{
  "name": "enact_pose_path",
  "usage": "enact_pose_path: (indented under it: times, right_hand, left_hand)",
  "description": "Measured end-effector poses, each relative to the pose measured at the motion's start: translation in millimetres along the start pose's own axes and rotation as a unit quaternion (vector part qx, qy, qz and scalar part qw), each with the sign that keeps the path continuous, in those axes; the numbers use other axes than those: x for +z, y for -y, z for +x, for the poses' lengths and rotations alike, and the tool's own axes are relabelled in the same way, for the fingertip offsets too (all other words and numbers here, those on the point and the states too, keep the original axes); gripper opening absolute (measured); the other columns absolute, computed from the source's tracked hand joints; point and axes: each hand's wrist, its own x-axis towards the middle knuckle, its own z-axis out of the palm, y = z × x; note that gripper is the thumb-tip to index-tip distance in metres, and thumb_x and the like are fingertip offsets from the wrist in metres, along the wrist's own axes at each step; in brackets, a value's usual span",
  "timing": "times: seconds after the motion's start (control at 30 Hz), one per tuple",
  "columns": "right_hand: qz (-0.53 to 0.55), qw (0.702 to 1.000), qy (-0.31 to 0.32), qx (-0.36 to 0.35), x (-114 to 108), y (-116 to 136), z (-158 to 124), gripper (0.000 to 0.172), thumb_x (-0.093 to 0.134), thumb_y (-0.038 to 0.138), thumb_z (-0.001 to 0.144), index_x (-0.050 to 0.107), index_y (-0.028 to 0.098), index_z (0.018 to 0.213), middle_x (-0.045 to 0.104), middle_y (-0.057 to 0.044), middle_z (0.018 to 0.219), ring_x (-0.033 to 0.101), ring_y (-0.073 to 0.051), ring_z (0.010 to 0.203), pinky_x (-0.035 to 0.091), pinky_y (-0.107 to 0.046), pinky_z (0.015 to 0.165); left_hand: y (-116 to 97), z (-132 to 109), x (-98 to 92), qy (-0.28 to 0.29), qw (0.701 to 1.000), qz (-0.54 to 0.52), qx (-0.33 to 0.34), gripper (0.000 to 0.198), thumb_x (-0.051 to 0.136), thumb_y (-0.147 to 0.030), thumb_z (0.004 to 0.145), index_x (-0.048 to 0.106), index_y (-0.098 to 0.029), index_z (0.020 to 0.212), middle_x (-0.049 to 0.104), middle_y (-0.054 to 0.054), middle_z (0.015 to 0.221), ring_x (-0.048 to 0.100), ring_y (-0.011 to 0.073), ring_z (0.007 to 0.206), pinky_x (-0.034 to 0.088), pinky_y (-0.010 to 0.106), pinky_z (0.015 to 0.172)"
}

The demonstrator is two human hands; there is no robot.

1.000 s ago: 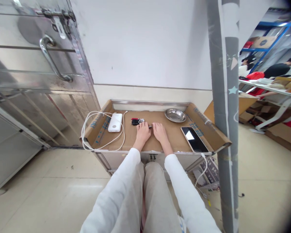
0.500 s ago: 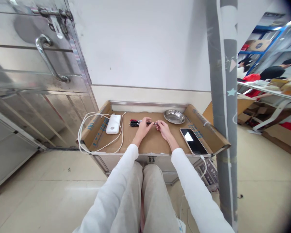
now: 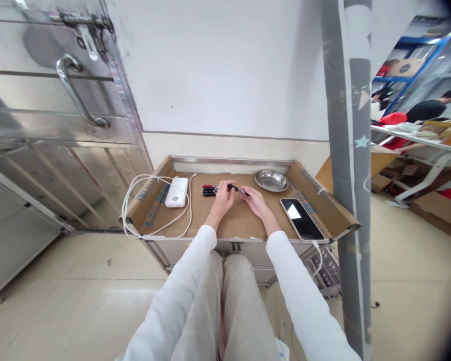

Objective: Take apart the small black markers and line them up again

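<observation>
Between my two hands, just above the cardboard, is a slim black pen (image 3: 235,188). My left hand (image 3: 224,196) is closed round its left part. At its other end my right hand (image 3: 253,199) pinches a small greyish piece between thumb and fingers; whether that piece is joined to the pen I cannot tell. Just left of my left hand lies a small row of pens (image 3: 209,190), mostly black with a red one at the back. Their right ends are partly hidden by that hand.
A cardboard-lined cart top (image 3: 195,220) with raised sides holds a white power bank (image 3: 176,192) and white cable (image 3: 190,213) at left. At right are a shallow metal dish (image 3: 271,180) and a phone (image 3: 301,219). A wrapped grey pole (image 3: 351,200) stands beside the cart.
My right hand's fingers have opened out somewhat and turned. The black pen shows more clearly and sits at a slightly different angle between my hands. The row of pens stays put.
</observation>
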Motion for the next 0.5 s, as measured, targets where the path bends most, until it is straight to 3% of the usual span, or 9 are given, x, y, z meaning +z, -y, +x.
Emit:
enact_pose_path:
  times: [0.33,0.5]
  right_hand:
    - [-0.005,0.999,-0.035,-0.040,-1,-10,5,0.038,0.080,0.036,0.055,0.065,0.018,0.084,0.067,-0.001,0.078,0.063,-0.012,0.073,0.051,-0.031,0.083]
    - [-0.098,0.988,-0.084,-0.087,3,-15,4,0.038,0.074,0.044,0.059,0.062,0.018,0.083,0.065,-0.002,0.075,0.062,-0.013,0.066,0.053,-0.031,0.071]
  left_hand:
    - [6,3,-0.2,-0.084,0.993,0.032,-0.073,0.019,0.038,-0.006,0.085,0.047,-0.017,0.097,0.053,0.008,0.099,0.054,0.0169,0.096,0.045,0.031,0.087]
    - [10,3,3.2,-0.036,0.994,0.057,-0.091,0.017,0.041,-0.006,0.084,0.048,-0.017,0.095,0.052,0.009,0.101,0.056,0.0170,0.092,0.047,0.031,0.085]
